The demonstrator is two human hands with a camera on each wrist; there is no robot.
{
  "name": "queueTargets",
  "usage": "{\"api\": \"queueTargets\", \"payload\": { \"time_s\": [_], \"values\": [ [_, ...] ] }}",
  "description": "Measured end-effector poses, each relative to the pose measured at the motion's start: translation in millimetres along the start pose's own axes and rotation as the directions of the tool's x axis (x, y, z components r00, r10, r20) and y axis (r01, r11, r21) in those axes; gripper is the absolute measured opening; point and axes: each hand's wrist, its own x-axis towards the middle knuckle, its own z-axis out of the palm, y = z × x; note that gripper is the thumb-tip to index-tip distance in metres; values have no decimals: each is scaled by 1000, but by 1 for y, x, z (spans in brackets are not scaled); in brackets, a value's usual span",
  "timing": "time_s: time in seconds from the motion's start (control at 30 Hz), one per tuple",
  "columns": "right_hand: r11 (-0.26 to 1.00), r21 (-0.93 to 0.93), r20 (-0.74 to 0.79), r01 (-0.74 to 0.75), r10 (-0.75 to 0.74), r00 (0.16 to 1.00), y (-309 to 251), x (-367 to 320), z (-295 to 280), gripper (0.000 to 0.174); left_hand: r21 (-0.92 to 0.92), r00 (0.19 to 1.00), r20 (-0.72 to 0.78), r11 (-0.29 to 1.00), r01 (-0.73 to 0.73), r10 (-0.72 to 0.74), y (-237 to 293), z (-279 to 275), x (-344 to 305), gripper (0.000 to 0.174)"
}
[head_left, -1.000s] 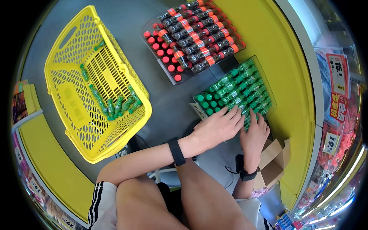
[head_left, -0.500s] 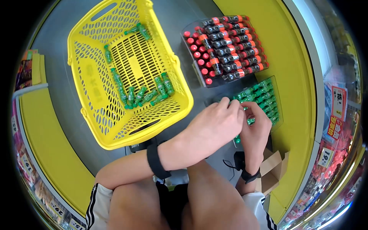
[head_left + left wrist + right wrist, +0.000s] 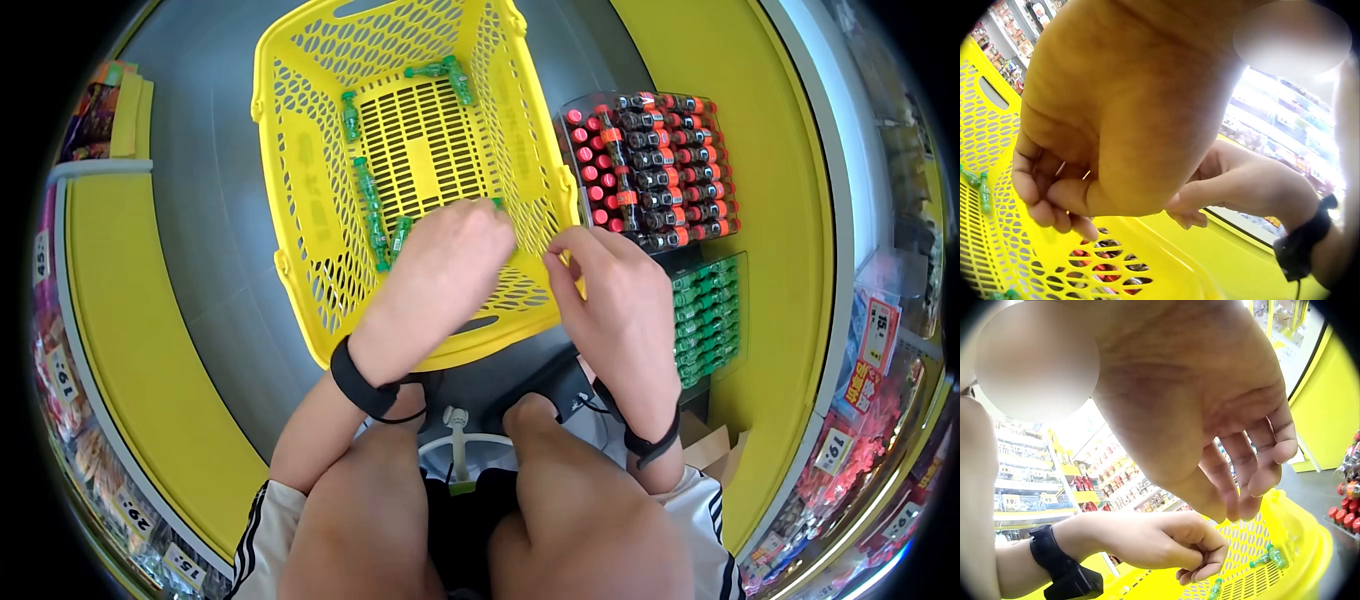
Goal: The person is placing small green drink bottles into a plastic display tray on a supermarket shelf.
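My left hand [image 3: 450, 250] is over the near part of a yellow plastic basket [image 3: 300, 170], fingers loosely curled. Nothing shows between them in the left wrist view. Small green bottles [image 3: 370, 205] lie along the basket's inner edges; my left hand hides those in the near right corner. My right hand [image 3: 620, 290] hovers by the basket's right rim, its thumb and fingers bent and apart. No object shows in its palm in the right wrist view. Right beside that hand stands a clear tray of green bottles [image 3: 710, 320], partly covered by it.
Beyond my right hand sits a clear tray packed with red-capped cola bottles [image 3: 660, 170]. An open cardboard box [image 3: 712, 450] is at the lower right. Yellow shelf ledges [image 3: 150, 350] curve along both sides, with priced goods outside them. My knees are below the basket.
Both hands have left the tray of green bottles and moved left, my left hand over the basket and my right to its rim. The head view has swung left, shifting the basket rightward in it.
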Motion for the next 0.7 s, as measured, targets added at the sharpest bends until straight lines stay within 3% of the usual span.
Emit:
{"api": "queueTargets", "payload": {
  "time_s": [0.1,0.17,0.3,0.37,0.43,0.53,0.6,0.7],
  "values": [
    [982,-145,17,119,-118,993,-2,17,18,9,52,990,113,996,79,-85,-17,-1,0,12],
    [973,-165,28,159,-156,987,-2,24,31,12,-49,970,202,988,146,-134,-28,-1,0,9],
    [966,-171,177,196,-166,970,3,31,51,16,-91,996,92,996,18,-10,-54,24,-4,7],
    [952,-206,281,228,-165,945,10,33,63,21,-104,992,126,995,0,13,-63,33,5,9],
    [948,-220,326,231,-152,933,12,39,71,16,11,864,484,989,148,-134,-65,38,24,9],
    [939,-277,472,205,-53,880,13,51,82,11,-21,864,495,993,119,-93,-72,48,35,14],
    [943,-285,572,170,25,820,11,60,83,16,-47,829,553,990,134,-86,-72,47,46,17],
    [932,-320,577,169,50,815,8,69,92,18,27,869,495,1000,14,-25,-85,56,53,18]
  ]
}}
